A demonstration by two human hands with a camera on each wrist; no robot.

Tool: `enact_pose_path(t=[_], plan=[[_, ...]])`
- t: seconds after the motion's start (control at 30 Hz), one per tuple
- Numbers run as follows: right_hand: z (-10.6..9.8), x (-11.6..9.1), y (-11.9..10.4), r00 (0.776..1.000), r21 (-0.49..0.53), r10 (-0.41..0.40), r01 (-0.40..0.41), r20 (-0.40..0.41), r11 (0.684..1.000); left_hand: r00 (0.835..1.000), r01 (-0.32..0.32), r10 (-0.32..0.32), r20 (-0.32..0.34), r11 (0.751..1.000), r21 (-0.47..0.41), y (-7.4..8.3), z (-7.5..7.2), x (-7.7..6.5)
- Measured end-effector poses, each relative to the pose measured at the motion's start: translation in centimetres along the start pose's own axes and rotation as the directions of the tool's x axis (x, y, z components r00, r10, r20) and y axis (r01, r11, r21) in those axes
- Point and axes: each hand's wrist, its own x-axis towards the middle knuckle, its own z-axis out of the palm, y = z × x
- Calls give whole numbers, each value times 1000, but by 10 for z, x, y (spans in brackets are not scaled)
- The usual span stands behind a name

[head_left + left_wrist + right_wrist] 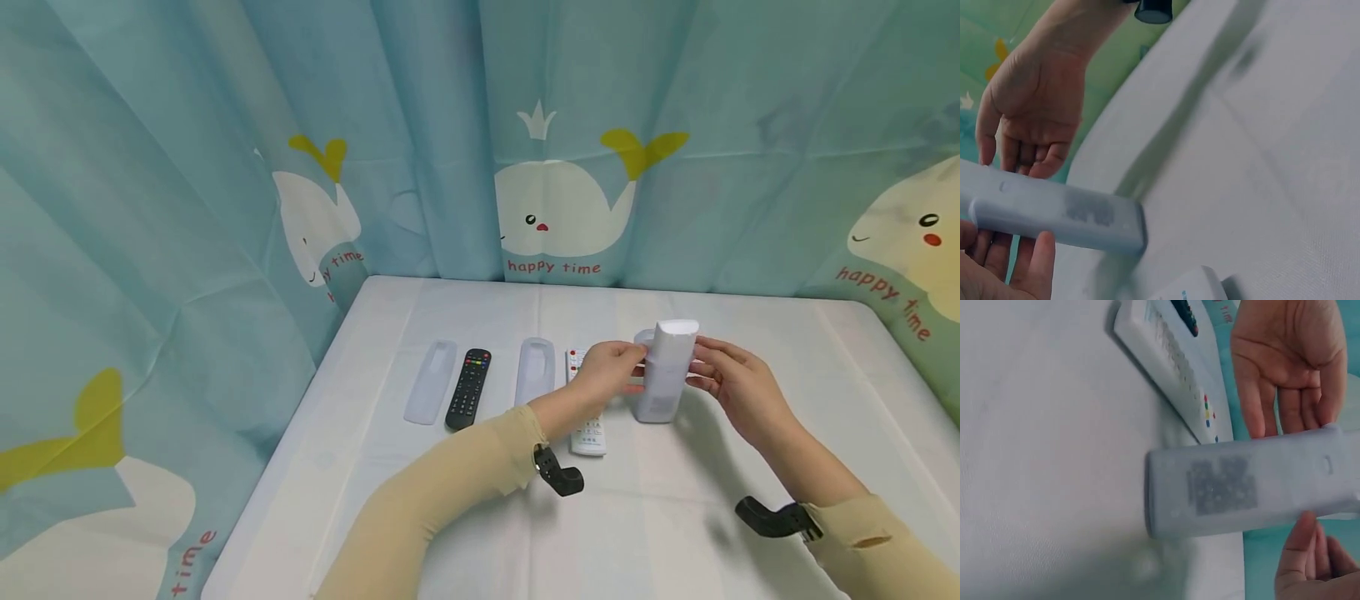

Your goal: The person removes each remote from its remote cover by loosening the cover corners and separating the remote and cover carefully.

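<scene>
A white remote control stands nearly upright, its lower part inside a translucent sleeve and its white top end bare above it. The sleeve's bottom end is at the tabletop. A dark dotted keypad area shows through the sleeve in the right wrist view. My left hand holds the sleeve's left edge between thumb and fingers. Opposite it, my right hand grips the right edge with thumb and fingertips. In the left wrist view the right hand has its fingers curled behind the sleeve.
Left of the hands, a second white remote lies partly under my left forearm. Farther left lie a translucent sleeve, a black remote and another translucent sleeve. A whale-print curtain hangs behind the white table.
</scene>
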Motion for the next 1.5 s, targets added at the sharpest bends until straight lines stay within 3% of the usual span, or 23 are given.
enact_pose_path(t=[0.13, 0.57, 1.0, 1.2, 1.5], plan=[[1, -1, -5, 994, 38, 104, -102, -42, 994, 1000, -6, 6, 3, 1000, 16, 0, 0, 0], [0, -1, -6, 975, -25, 214, -216, -59, 976, 1000, -15, 14, 18, 996, 89, -1, -1, -1], [12, 2, -3, 983, -78, 120, -132, -137, 988, 1000, -19, 17, 26, 997, 80, -6, -2, 3], [14, 3, 2, 986, -200, 81, -109, -145, 974, 999, -21, 18, 30, 997, 77, -8, -4, 2], [8, 5, 10, 993, -292, 51, -82, -110, 953, 999, 4, -11, 37, 985, 173, -7, -7, 2]])
